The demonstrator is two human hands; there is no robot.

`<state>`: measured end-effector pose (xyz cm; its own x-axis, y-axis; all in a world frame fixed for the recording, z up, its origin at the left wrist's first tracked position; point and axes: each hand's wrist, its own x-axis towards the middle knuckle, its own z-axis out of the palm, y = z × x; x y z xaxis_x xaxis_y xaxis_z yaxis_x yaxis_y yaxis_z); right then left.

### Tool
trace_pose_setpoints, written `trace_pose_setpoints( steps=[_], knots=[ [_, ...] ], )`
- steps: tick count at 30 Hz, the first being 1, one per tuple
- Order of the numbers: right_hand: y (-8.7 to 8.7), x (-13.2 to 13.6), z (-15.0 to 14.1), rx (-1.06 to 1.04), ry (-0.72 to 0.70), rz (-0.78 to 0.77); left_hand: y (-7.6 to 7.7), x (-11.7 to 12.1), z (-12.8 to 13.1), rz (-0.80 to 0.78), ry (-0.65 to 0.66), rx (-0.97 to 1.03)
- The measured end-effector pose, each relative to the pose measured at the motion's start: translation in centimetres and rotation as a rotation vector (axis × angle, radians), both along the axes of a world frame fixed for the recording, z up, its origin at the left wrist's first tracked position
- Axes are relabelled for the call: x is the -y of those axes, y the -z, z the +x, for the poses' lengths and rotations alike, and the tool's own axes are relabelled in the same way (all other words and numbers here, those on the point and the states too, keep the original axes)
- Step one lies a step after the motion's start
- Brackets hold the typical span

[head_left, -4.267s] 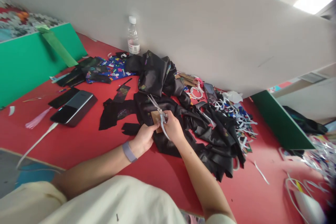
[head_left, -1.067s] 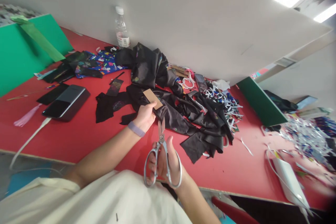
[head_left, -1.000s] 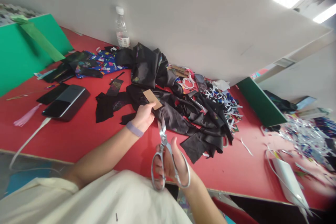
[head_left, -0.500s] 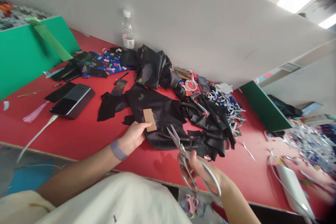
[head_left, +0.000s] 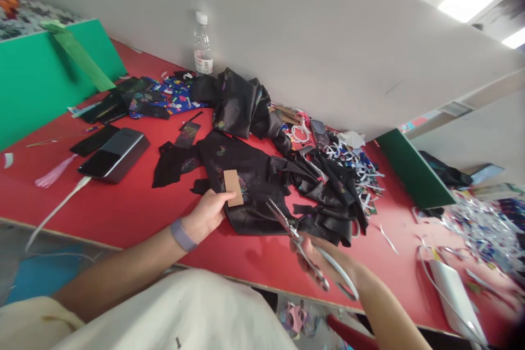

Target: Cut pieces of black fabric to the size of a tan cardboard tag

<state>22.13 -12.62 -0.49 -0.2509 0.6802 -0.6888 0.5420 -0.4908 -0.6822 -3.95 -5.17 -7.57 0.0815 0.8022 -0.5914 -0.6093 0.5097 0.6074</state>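
Note:
My left hand [head_left: 207, 212] pinches a small tan cardboard rectangle [head_left: 233, 186] against a black satiny fabric piece [head_left: 250, 213], thumb on top. My right hand [head_left: 314, 254] grips metal scissors [head_left: 293, 232] with serrated blades, to the right of the card. The blade tips point up and left, over the front part of the fabric, and the blades look nearly together. More crumpled black fabric [head_left: 328, 186] lies beside the blades on the right. Smaller black scraps [head_left: 168, 167] lie left of the main piece. The fingers under the fabric are hidden.
A bunched black fabric heap [head_left: 235, 104] and a plastic bottle [head_left: 203, 46] stand toward the grey partition [head_left: 287, 38]. A black power bank [head_left: 117, 156] with a white cable sits at left. A white device [head_left: 453, 298] lies at right. Green dividers [head_left: 416, 169] bound the red table [head_left: 164, 224].
My right hand has moved slightly right and turned the scissors; their blades have come closer together. My left hand and the card stay in place on the fabric.

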Motion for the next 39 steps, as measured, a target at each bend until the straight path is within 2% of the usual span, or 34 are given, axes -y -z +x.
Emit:
trace_pose_setpoints(
  steps=[4,7,10,13,15,19,22,27,32,39],
  knots=[
    [0.3,-1.5,1.9,0.107,-0.044,0.101,-0.1,0.1,-0.2,-0.015,-0.013,-0.026],
    [0.1,-2.3,1.4,0.084,-0.053,0.096,0.1,0.1,-0.2,-0.009,-0.023,-0.048],
    [-0.2,-2.8,-0.2,0.049,-0.151,0.155,0.2,0.2,-0.3,-0.006,-0.012,-0.043],
    [-0.6,-3.6,-2.4,0.099,-0.248,0.370,0.2,0.2,-0.5,0.001,0.028,-0.022],
    [-0.7,-4.5,-4.0,0.188,-0.245,0.533,0.2,0.3,-0.6,0.003,0.049,0.000],
    [0.2,-7.4,-7.8,0.321,-0.174,0.684,0.2,0.5,-0.3,0.009,-0.001,0.019],
    [1.5,-10.0,-10.6,0.415,-0.180,0.707,0.2,0.6,-0.2,0.025,-0.018,0.029],
    [3.4,-12.8,-13.4,0.545,-0.314,0.634,-0.2,0.5,-0.1,0.022,-0.003,0.051],
    [4.2,-13.5,-13.7,0.613,-0.383,0.595,-0.4,0.2,0.1,0.044,-0.039,0.040],
    [4.1,-13.7,-13.6,0.683,-0.447,0.570,0.3,-0.4,-0.1,0.112,-0.044,0.062]
  ],
)
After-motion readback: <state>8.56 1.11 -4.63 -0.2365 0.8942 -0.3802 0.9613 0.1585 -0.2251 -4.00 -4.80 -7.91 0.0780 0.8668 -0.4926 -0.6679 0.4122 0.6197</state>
